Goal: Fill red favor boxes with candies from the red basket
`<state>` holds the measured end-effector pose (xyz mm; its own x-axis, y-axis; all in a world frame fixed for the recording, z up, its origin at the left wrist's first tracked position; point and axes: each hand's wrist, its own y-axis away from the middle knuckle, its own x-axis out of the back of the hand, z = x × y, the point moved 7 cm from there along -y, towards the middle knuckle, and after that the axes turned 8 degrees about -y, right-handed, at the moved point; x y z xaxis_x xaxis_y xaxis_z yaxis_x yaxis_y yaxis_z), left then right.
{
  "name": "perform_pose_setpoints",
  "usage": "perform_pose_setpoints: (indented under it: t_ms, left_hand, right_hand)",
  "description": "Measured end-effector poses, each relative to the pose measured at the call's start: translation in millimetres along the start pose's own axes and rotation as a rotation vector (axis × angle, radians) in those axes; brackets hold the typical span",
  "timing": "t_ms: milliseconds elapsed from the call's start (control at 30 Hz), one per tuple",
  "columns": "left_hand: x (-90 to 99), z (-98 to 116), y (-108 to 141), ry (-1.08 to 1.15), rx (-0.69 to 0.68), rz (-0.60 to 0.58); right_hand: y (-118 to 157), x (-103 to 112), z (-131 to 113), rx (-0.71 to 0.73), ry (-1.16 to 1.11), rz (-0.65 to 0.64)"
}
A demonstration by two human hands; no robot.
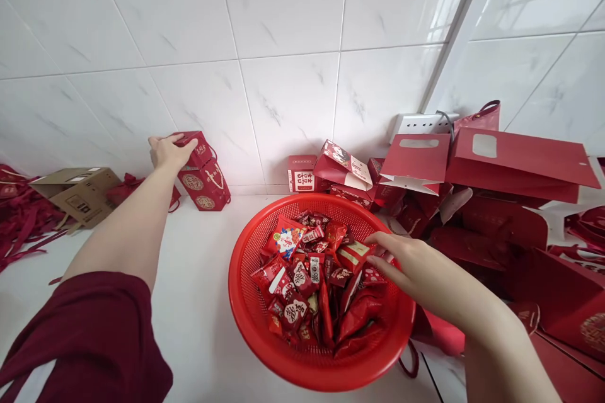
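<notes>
My left hand [171, 150] reaches to the wall and grips the top of a red gift box [205, 182] with gold round patterns and a twisted cord. The box leans a little, and it may be two stacked boxes; I cannot tell. My right hand [394, 258] is over the right side of a red plastic basket [243, 327], fingers stretched and slightly apart. Its fingertips are beside a red-and-gold packet [353, 255]; whether they touch it is unclear. Many small wrapped sweets [300, 274] and larger red packets [362, 315] lie in the basket.
Red boxes [343, 167] stand along the tiled wall behind the basket. Red paper bags and flattened boxes [515, 160] are heaped at the right, by a white power strip [420, 123]. At the left are a brown carton [80, 195] and red ribbons [26, 217].
</notes>
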<state>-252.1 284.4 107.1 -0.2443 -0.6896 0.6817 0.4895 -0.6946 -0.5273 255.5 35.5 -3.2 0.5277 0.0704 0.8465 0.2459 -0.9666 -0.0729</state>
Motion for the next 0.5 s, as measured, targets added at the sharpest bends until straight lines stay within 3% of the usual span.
perform_pose_setpoints:
  t_ms: [133,333,500]
  left_hand:
    - [-15.0,-7,1,-0.008,-0.025,-0.073]
    - [-16.7,-3,1,0.021,-0.067,-0.125]
    - [-23.3,-13,24,0.091,-0.138,-0.055]
  right_hand:
    - [-2,4,5,0.005,0.011,0.034]
    - [-13,0,5,0.026,0.021,0.007]
    - [-13,0,3,0.037,0.0,-0.015]
